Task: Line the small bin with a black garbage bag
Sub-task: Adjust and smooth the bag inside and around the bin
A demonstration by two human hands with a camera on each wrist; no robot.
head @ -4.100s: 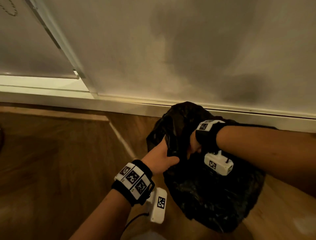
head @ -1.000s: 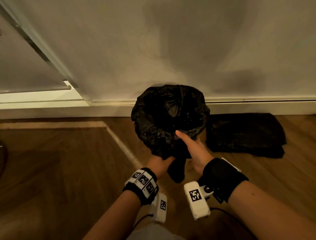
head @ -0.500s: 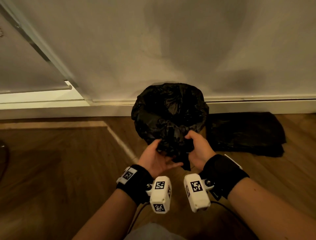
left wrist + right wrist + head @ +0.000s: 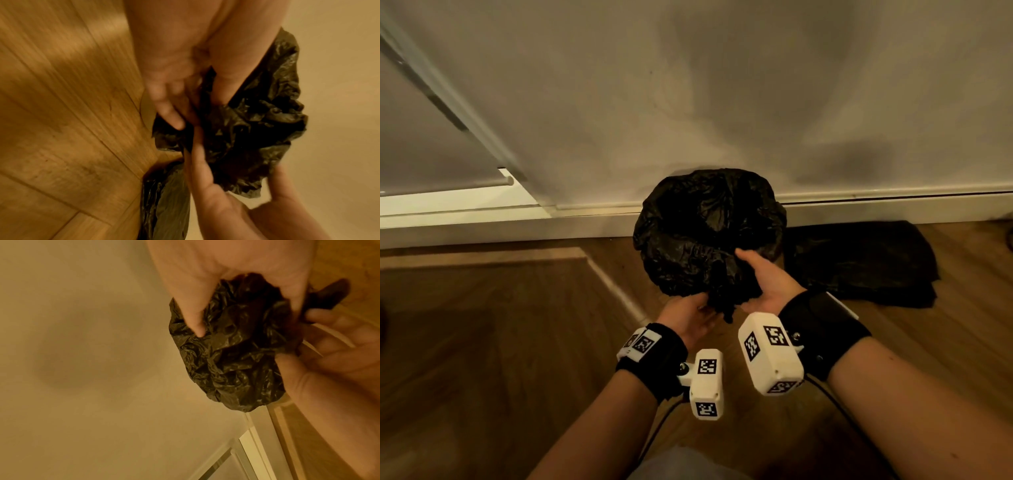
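A crumpled black garbage bag (image 4: 705,233) is draped over the small bin, which stands against the wall and is fully hidden under the plastic. On the near side a bunch of slack hangs down. My left hand (image 4: 690,313) holds the bottom of that bunch, with plastic (image 4: 257,129) caught between thumb and fingers (image 4: 170,116). Turned palm up, my right hand (image 4: 763,281) cups the bunch from the right. In the right wrist view its thumb (image 4: 193,318) and fingers close around the gathered plastic (image 4: 232,353).
A flat folded pile of black bags (image 4: 859,263) lies on the wooden floor just right of the bin. A white skirting board (image 4: 585,222) runs along the wall behind. A door frame (image 4: 448,102) stands at the left.
Over the last second both hands closed in on the slack at the bag's near side. My left hand has dropped a little lower and my right hand has turned palm up.
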